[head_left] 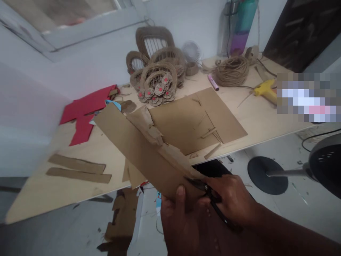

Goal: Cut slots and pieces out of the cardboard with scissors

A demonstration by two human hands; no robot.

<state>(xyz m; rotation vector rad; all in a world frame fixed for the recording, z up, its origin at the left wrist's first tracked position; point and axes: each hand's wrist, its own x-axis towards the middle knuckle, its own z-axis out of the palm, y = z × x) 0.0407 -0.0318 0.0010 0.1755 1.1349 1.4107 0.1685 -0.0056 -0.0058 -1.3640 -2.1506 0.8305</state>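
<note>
My left hand (177, 217) grips the near end of a long brown cardboard piece (133, 145), thumb on top. The cardboard slants up and away to the left over the table edge, and its right side has a torn, peeled paper layer (172, 154). My right hand (230, 197) is wrapped round black-handled scissors (209, 193). Their blades lie at the cardboard's right edge near the end I hold; how far they are open is hard to see. Behind it, a flat cardboard sheet (177, 122) with thin scraps on it lies on the table.
Two cardboard strips (77, 169) and red sheet pieces (87, 105) lie on the left of the table (34, 199). At the back stand twine-wrapped ornaments (158, 76), a twine coil (231, 71) and a marker (213, 81). A yellow glue gun (266, 91) lies right. Cardboard scraps (122, 217) lie below.
</note>
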